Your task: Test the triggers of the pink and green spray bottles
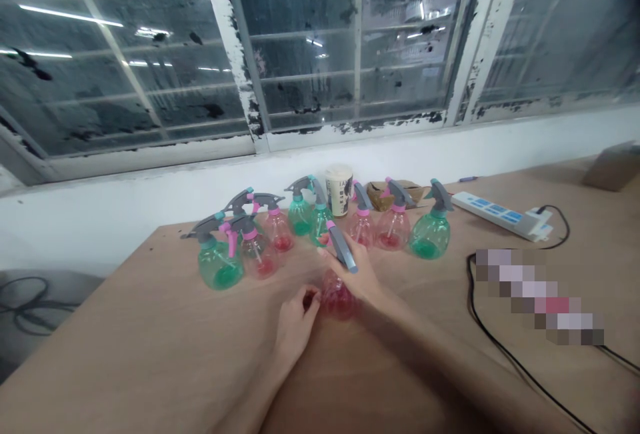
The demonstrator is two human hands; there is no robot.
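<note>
Bench [150,334] under a grimy window [350,41], and the right hand [356,273] is clamped round the grey trigger head [341,246] of a pink spray bottle [338,295]! Left hand [296,325] half-curled, just beside it, empty; a row of green and pink spray bottles [430,235] stands beyond.

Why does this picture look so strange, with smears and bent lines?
In the head view, the spray bottle under the right hand is motion-blurred, a pixelated patch hides part of the table, and the white window frame bends from wide-angle distortion.
</note>
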